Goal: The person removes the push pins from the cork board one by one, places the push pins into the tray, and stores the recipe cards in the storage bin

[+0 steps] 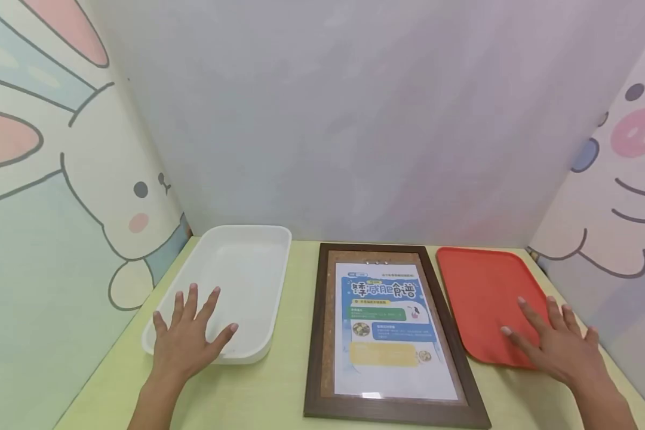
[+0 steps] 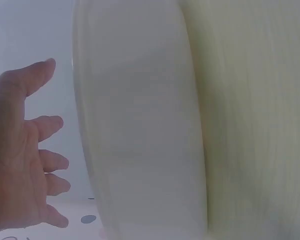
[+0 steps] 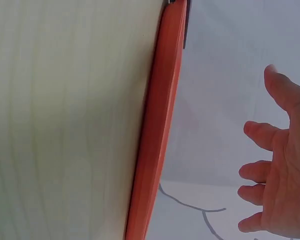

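Note:
A white rectangular plastic tray (image 1: 244, 280) with raised sides stands at the left of the table. Over its near left corner, my left hand (image 1: 185, 343) is held with fingers spread and nothing in it. The left wrist view shows that hand (image 2: 25, 155) apart from the tray's side wall (image 2: 140, 110). At the right lies a shallow red tray (image 1: 484, 298). Above its near right part hovers my right hand (image 1: 567, 349), fingers spread. A gap separates that hand (image 3: 285, 170) from the red tray's edge (image 3: 160, 115) in the right wrist view.
Between the trays lies a dark wooden frame (image 1: 317, 334) around a cork board, with a printed poster (image 1: 392, 376) on it. The pale yellow-green table (image 1: 279, 388) meets a plain back wall (image 1: 344, 131). Walls with a painted rabbit (image 1: 102, 155) and pig (image 1: 596, 203) flank it.

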Action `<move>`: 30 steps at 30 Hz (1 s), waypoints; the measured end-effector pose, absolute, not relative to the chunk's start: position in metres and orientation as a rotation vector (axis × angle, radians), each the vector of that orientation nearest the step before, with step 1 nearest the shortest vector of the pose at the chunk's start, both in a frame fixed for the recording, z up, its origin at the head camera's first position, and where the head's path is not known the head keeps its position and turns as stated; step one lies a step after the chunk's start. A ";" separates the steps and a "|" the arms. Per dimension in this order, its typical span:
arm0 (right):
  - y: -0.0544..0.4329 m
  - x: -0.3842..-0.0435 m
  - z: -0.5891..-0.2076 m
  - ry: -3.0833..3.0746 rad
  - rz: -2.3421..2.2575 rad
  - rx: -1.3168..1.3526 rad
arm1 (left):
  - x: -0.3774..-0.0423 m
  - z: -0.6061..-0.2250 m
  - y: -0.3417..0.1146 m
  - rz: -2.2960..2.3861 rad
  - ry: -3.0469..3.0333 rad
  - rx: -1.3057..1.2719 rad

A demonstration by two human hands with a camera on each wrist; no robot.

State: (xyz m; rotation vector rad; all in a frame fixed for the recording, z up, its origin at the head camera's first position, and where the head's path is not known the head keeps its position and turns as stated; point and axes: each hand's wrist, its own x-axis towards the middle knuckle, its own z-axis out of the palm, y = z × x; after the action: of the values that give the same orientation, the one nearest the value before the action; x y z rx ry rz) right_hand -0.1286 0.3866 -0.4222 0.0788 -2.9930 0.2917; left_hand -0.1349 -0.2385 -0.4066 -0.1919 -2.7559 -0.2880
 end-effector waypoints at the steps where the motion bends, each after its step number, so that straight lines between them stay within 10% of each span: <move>1: 0.386 -0.129 -0.422 -2.980 0.303 0.088 | -0.135 -0.406 -0.237 -0.296 -2.744 -0.198; 30: 0.303 -0.152 -0.417 -2.669 1.127 0.129 | -0.138 -0.420 -0.119 -1.362 -2.309 -0.233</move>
State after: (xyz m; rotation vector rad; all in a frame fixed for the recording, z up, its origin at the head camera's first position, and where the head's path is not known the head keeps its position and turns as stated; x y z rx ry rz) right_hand -0.1517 0.3026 -0.4165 0.1290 -2.6690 1.1271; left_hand -0.1381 -0.1192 -0.4202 -0.2331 -2.3092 -1.3618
